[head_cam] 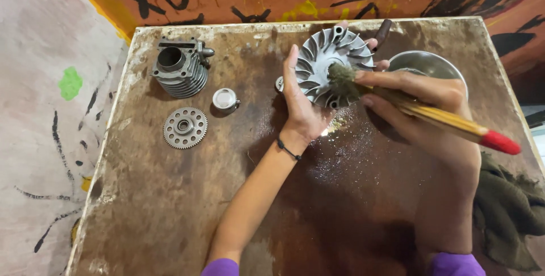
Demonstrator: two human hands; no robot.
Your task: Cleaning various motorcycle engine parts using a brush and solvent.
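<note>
Finned cylinder (pixel 180 67), toothed gear (pixel 185 128), rag (pixel 507 208)

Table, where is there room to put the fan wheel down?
The table is bare along its near left, below the toothed gear. The far edge is crowded: finned cylinder, small cap, metal bowl. A rag fills the right edge.
</note>
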